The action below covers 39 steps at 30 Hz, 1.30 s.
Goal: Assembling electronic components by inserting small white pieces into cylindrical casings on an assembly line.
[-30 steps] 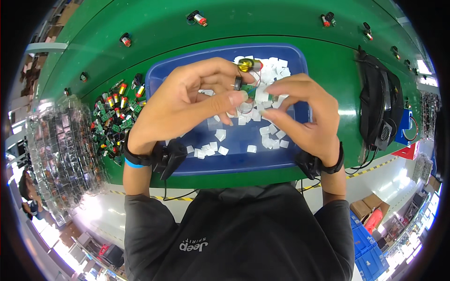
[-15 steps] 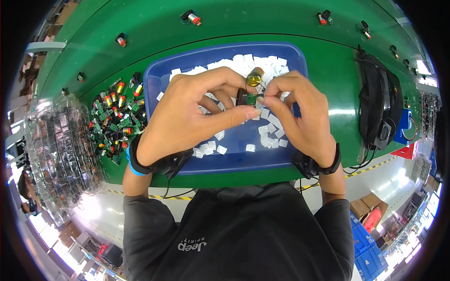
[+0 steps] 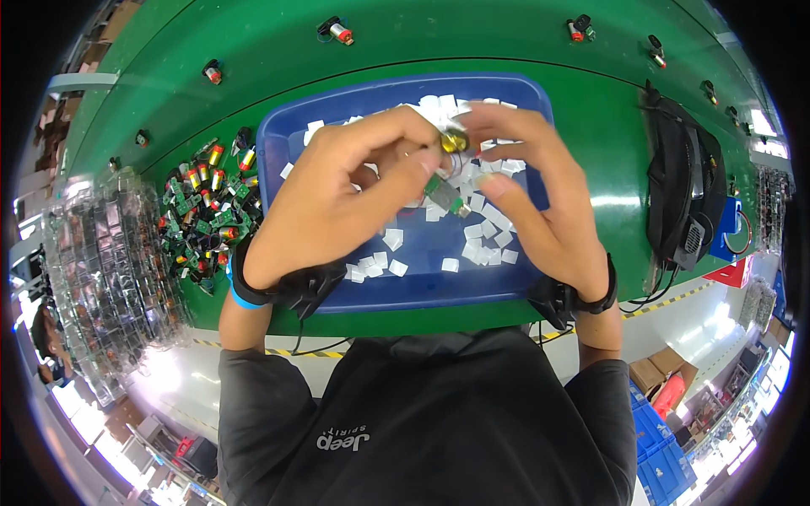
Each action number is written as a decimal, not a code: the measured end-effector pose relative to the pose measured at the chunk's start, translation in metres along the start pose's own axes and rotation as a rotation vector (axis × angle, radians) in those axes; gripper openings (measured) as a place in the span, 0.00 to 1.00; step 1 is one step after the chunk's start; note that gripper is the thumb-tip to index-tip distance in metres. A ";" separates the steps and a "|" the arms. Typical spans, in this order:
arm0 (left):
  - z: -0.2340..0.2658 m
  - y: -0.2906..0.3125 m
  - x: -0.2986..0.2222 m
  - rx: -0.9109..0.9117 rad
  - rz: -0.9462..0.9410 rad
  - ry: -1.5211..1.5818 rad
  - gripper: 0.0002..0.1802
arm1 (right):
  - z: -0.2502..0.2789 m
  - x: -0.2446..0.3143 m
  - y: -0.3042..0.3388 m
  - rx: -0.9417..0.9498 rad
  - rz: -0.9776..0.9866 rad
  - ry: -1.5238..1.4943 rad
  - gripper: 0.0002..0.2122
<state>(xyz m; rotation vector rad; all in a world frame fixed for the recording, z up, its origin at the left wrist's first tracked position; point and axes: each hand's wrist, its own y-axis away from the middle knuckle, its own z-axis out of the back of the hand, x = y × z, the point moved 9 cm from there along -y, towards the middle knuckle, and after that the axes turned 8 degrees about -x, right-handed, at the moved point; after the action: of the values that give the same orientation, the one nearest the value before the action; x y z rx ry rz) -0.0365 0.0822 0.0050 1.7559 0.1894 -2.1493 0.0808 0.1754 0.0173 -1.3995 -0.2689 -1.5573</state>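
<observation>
Above the blue tray (image 3: 405, 291), my left hand (image 3: 337, 194) is closed in a pinch on a small green circuit board (image 3: 444, 196). The board points down to the right and has a metal end. A short yellow cylindrical cell (image 3: 454, 142), joined to the board by thin wires, sits by my left fingertips. My right hand (image 3: 548, 198) is open just to the right, its thumb and fingers apart around the cell's right side. Motion blurs its fingertips, so I cannot tell whether they touch the cell. White paper-like squares (image 3: 485, 244) lie scattered in the tray beneath.
Left of the tray lies a heap of boards with red-and-yellow cells (image 3: 211, 198). Clear plastic trays (image 3: 110, 270) are stacked at the far left. Several similar assemblies (image 3: 340, 32) are spaced along the green surface beyond. A black bag (image 3: 683, 185) is at the right.
My right hand has let go of the board's end and opened. The board has tilted down to the right in my left hand, and the cell has dropped slightly nearer.
</observation>
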 end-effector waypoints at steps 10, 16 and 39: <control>-0.012 0.007 -0.005 -0.092 -0.061 -0.329 0.09 | 0.002 0.014 0.004 0.037 0.013 0.021 0.15; -0.007 0.004 0.001 0.027 0.005 -0.247 0.19 | 0.008 0.018 0.001 -0.001 0.129 0.266 0.14; -0.017 0.007 -0.004 0.104 0.149 0.360 0.18 | 0.003 0.052 0.012 -0.112 0.509 0.276 0.16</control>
<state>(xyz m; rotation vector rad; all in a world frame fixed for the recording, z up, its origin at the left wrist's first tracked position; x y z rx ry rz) -0.0176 0.0818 0.0064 2.1349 0.0355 -1.7559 0.0996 0.1452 0.0577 -1.1973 0.3250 -1.3244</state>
